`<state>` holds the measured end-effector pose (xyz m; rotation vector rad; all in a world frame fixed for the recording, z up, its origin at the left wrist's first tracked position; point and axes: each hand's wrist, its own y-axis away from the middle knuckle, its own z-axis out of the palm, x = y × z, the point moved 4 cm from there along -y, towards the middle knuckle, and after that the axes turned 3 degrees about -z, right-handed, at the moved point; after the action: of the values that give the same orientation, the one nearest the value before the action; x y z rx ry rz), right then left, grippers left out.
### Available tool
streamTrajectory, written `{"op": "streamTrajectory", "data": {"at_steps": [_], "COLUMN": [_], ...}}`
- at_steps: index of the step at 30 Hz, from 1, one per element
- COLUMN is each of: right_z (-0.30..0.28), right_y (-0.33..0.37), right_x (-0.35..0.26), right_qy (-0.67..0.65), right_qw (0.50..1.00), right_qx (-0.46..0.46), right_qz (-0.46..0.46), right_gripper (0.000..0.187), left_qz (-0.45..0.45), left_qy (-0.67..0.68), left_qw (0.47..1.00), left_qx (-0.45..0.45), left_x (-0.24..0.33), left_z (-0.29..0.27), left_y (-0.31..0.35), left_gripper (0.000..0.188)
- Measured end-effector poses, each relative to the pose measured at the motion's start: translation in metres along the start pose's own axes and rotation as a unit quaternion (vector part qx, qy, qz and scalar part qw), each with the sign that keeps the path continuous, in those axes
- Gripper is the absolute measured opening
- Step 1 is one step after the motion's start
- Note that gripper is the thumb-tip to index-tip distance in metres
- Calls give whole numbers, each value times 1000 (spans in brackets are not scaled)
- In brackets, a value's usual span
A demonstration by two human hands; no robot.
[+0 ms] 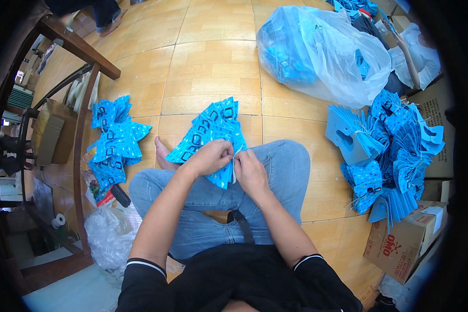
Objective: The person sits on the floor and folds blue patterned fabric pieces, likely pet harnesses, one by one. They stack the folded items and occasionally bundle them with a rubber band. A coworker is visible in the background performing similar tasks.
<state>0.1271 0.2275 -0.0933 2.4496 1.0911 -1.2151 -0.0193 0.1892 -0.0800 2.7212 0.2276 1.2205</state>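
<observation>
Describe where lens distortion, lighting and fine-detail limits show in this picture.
Head view: black vignetting darkens the corners, and the wooden post at left bows outward; head view: the plastic bag has whitish, washed-out patches; head view: the blue bundle looks fairly clear, but detail between left hand and right hand is too small to read.

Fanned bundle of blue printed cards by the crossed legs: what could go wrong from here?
The fanned bundle might slide apart: its cards are widely spread, and the left hand and right hand are both at its near right part. The thin pale strand beside the right hand could slip, being so narrow. The left-side card pile lies close to the bent left knee; a leg shift might scatter it.
</observation>
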Motion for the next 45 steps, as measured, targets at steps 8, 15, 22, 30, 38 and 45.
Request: {"op": "streamTrajectory", "data": {"at_steps": [8, 15, 22, 30, 38, 45], "right_z": [-2, 0, 2, 2, -1, -3], "right_y": [-10, -9, -6, -5, -4, -5], "right_x": [5, 6, 4, 3, 4, 1], "right_qy": [-35, -22, 8, 10, -19, -21], "right_qw": [999, 1000, 1000, 1000, 999, 998], "right_qx": [2, -12, -17, -11, 12, 20], "right_qz": [-6, 1, -6, -11, -44, -53], "right_gripper": [12, 10, 11, 9, 8, 9], "left_qz": [2, 13, 17, -25, -38, -44], "left_qy": [-31, -31, -53, -54, -17, -10], "left_qw": [999, 999, 998, 998, 999, 999], "left_qx": [-14, -14, -16, -38, -18, -13], "left_x": [0, 0, 4, 3, 0, 2], "left_z": [0, -1, 0, 1, 1, 0], "left_y": [-11, -8, -12, -11, -3, -2], "left_gripper": [10, 10, 10, 11, 12, 13]}}
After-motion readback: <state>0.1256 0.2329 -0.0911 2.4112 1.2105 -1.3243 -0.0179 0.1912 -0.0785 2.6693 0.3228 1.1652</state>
